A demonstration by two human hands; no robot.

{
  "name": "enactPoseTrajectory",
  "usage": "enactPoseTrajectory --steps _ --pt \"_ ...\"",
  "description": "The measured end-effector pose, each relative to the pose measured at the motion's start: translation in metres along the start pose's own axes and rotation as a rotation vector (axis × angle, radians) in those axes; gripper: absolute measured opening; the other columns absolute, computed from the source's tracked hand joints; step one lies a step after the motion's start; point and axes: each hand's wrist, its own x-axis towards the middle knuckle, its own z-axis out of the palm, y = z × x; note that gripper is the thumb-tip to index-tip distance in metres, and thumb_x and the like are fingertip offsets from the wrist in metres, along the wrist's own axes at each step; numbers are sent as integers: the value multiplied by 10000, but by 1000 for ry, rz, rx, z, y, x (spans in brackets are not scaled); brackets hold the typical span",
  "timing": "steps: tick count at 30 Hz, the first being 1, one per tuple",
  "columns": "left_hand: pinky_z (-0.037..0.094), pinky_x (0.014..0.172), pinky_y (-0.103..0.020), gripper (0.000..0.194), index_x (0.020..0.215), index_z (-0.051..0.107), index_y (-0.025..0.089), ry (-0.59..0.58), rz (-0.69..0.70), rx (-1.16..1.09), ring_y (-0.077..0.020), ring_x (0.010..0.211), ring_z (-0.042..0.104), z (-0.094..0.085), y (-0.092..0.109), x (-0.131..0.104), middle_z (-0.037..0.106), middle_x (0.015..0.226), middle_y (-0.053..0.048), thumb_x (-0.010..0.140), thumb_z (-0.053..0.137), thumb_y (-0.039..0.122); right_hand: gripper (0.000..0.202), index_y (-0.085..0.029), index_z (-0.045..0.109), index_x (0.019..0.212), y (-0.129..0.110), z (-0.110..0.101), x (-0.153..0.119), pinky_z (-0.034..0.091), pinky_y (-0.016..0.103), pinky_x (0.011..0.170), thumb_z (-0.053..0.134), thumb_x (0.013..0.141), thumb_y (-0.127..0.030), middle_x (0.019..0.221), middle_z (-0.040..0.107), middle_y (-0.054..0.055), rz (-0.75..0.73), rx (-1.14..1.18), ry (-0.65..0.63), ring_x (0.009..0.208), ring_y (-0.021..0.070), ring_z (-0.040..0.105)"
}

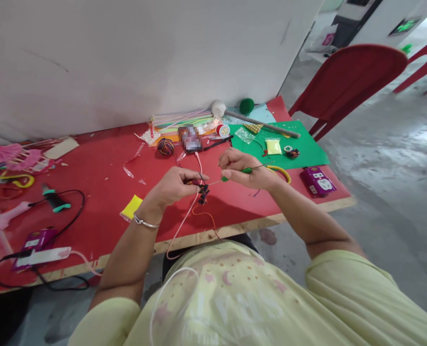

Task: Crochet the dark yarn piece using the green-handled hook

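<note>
My left hand (172, 186) pinches a small dark, multicoloured piece of crochet (203, 193) between thumb and fingers, above the red tabletop. In my right hand (240, 168) is a crochet hook (247, 170) with a green handle; its thin shaft points left and reaches the crochet piece. Whether the tip sits inside a stitch is too small to tell. An orange strand of yarn (208, 214) trails from below the piece toward the table's front edge. Behind my hands lies a ball of multicoloured yarn (166, 146).
A phone (191, 139) with a pale cable lies behind my hands. On the right are a green sheet (310, 149), a yellow packet (273, 146) and a purple box (318, 181). Cutters (55, 198), a glue gun (6, 218) and a power strip (43, 257) lie left.
</note>
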Motion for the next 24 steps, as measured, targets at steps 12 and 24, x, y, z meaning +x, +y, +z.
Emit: enactPoseTrajectory --steps 12,24 --pt "422 626 -198 653 1395 649 222 637 103 -27 -91 647 453 68 -24 14 598 752 27 748 738 190 391 -240 695 855 13 134 -8 511 383 950 523 965 -572 943 559 52 393 202 989 981 206 577" --pt "204 438 -196 567 1143 776 121 104 -140 -457 -18 451 348 3 -13 -1 577 658 25 577 792 113 267 -243 785 922 26 30 -5 480 442 936 640 942 -466 891 623 54 -239 -264 267 1003 238 593"
